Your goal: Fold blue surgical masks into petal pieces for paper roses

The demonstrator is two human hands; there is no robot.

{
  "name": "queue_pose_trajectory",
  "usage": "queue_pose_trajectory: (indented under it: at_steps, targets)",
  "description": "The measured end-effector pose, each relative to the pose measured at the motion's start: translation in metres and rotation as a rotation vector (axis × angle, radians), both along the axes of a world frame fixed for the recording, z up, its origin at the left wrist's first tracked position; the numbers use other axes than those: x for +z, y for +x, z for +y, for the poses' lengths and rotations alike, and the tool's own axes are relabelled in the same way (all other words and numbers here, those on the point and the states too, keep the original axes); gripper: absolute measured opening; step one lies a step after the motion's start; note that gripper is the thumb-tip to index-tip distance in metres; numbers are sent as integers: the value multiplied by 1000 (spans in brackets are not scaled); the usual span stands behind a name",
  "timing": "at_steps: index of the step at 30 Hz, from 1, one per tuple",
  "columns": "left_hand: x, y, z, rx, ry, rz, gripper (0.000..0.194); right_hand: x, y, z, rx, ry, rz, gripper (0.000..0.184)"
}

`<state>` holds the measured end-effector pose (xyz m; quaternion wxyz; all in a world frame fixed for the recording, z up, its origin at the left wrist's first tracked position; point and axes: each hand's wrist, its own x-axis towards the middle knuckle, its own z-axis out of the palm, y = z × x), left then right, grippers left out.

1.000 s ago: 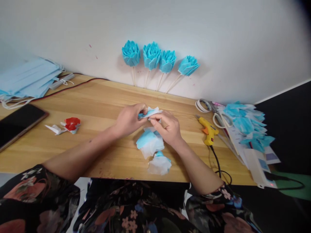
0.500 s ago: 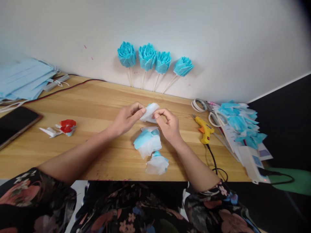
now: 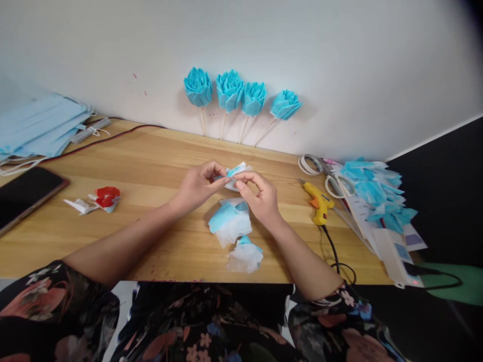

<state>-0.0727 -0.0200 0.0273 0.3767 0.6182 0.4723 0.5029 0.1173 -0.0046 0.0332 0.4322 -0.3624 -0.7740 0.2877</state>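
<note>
Centrally, the left hand (image 3: 202, 186) and right hand (image 3: 261, 196) pinch a blue-and-white fabric piece (image 3: 237, 173) between thumbs and fingers, above the wooden table (image 3: 151, 156). Two positions nearer the person — a larger loose stack (image 3: 231, 221) and a smaller one (image 3: 245, 255) — lie on the tabletop. Four blue flowers (image 3: 230, 90) on sticks lean against the wall (image 3: 151, 50). Right side: yellow glue gun (image 3: 319, 201), scissors (image 3: 339, 186) and tape roll (image 3: 310, 164) — all near the heaped blue pieces (image 3: 372, 186).
</note>
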Motion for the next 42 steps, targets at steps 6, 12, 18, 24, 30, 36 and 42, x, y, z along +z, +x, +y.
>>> queue_pose_trajectory:
  at_steps: [6, 12, 18, 24, 30, 36, 42]
  targets:
    - [0, 4, -3, -50, 88, 58, 17, -2, -1, 3, 19, -44, 3, 14]
    - [2, 3, -6, -119, 66, 128, 20, -3, -1, 5, -60, -11, 12, 13]
    - [-4, 3, -1, -29, 31, 13, 15, -4, 0, 5, -91, 17, 19, 13]
    - [-4, 1, 1, 23, 23, -6, 13, -4, 1, 4, -95, -7, 3, 14]
    - [-1, 3, -2, 19, 87, 92, 7, -2, 0, 3, -43, -22, 16, 17]
    - [0, 6, -6, -53, 101, 93, 15, -3, -2, 3, -60, -1, -30, 16]
    - [-1, 3, -6, -29, 25, 99, 27, -4, -3, 3, -20, 153, -77, 16]
